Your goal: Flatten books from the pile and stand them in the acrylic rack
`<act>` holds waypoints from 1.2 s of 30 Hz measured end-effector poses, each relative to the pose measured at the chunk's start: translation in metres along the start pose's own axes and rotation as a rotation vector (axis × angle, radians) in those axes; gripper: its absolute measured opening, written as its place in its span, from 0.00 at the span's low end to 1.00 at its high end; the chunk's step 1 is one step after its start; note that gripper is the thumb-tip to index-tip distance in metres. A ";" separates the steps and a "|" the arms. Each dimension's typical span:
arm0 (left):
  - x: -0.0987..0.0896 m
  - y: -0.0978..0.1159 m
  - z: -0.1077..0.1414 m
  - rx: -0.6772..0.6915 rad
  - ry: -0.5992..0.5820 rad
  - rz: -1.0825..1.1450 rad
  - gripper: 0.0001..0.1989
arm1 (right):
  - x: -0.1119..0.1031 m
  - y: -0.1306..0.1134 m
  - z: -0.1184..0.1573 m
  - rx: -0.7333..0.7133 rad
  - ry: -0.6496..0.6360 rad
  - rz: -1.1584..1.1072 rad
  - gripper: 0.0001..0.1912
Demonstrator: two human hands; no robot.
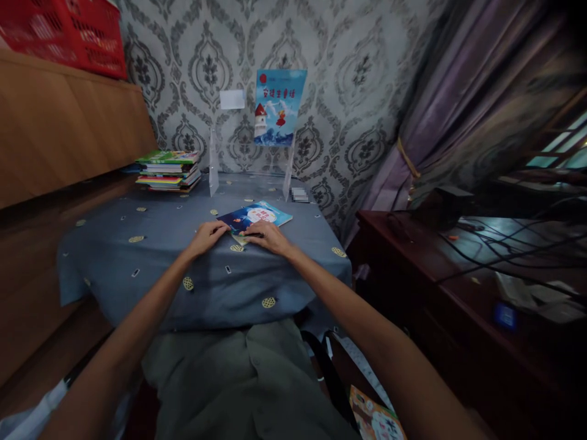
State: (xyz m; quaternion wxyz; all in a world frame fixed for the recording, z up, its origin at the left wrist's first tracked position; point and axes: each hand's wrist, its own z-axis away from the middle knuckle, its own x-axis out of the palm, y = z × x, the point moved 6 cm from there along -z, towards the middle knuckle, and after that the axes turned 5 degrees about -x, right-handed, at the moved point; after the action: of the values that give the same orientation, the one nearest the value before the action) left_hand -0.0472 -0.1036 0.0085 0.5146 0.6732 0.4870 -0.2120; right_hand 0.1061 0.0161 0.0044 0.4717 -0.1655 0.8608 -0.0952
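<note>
Near the front edge of the cloth-covered grey-blue table (pixel 160 250), I see a thin, dark-and-light-blue picture book (pixel 275 215) lying flat, set slantwise. The person's left hand (pixel 210 237) has its fingertips drawn together at the book's left end; the right hand (pixel 269 236) rests fingers on its near edge, thumb apart from them. Whether either one actually grips it, I cannot tell. Toward the table's back edge stands a clear plastic frame (pixel 213 168), with a light-blue illustrated book cover (pixel 280 107) upright at its upper right. A stack of colourful books (pixel 169 171) sits toward the back left corner.
</note>
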 end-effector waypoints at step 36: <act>0.015 0.014 -0.006 0.046 0.001 0.034 0.16 | 0.001 0.016 0.000 0.136 0.075 -0.215 0.21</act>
State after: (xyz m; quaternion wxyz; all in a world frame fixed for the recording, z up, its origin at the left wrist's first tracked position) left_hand -0.0298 -0.0914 0.0058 0.5022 0.6932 0.4705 -0.2142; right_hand 0.1018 0.0310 -0.0017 0.4363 -0.2210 0.8467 -0.2094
